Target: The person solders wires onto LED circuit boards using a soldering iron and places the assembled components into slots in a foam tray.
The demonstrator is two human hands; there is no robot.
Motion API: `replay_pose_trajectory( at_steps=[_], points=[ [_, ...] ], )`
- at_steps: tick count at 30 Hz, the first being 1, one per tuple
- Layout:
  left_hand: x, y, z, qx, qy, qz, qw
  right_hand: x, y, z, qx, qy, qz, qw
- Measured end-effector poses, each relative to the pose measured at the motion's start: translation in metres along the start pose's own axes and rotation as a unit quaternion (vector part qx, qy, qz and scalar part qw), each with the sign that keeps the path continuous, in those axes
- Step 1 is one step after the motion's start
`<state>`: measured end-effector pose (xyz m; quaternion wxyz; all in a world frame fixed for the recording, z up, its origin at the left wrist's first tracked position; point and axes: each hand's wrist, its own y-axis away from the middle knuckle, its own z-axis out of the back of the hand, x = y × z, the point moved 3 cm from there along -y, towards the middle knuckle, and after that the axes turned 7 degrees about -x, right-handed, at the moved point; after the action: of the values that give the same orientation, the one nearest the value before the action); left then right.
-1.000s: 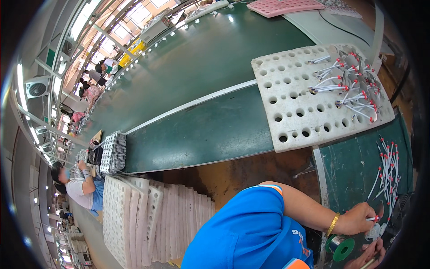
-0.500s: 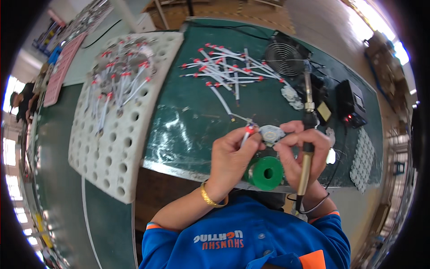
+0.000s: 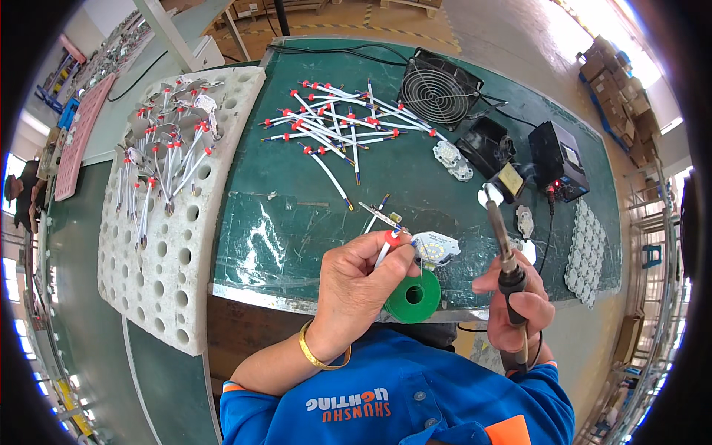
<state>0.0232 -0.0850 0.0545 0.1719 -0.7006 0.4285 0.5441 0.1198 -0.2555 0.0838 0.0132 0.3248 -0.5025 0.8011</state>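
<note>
White cable (image 3: 381, 256) between left fingers (image 3: 394, 265).

The surface (image 3: 252, 211) looks glossy, the foam board (image 3: 171, 276) matt and rough, the wire (image 3: 383, 255) smooth plastic, the soldering iron's (image 3: 510, 273) shaft metal, the bracelet (image 3: 305, 344) shiny metal, the shirt (image 3: 371, 374) matt cloth.

Place: factory workshop, electronics assembly area. Evidence: green-topped bench (image 3: 271, 222) with soldering iron (image 3: 512, 280), black soldering station (image 3: 558, 159), green spool (image 3: 429, 298) and axial fan with wire guard (image 3: 439, 93); batch of white wires with red collars (image 3: 370, 120); white LED board (image 3: 437, 248); panel of pale round boards (image 3: 586, 256); perforated white foam tray (image 3: 159, 297) bearing many wired parts. Surroundings: striped floor tape (image 3: 415, 35), stacked cartons (image 3: 615, 85), another person (image 3: 28, 194) at far left
</note>
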Motion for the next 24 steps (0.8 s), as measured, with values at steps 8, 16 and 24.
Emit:
replay_pose_trajectory(
  at_steps=[8,16,24],
  points=[
    [-0.0039,0.0000,-0.0003,0.003,-0.030,-0.003,1.000,0.0026,-0.0061,0.0062,0.048,-0.013,0.014,0.999],
    [-0.0075,0.0032,-0.0012,-0.011,-0.039,-0.020,0.999,0.0076,-0.0060,0.0047,0.037,0.001,-0.010,0.999],
    [-0.0065,0.0041,0.0017,0.011,-0.039,-0.025,0.999,0.0063,-0.0022,0.0025,0.050,0.004,-0.015,0.999]
  ],
)
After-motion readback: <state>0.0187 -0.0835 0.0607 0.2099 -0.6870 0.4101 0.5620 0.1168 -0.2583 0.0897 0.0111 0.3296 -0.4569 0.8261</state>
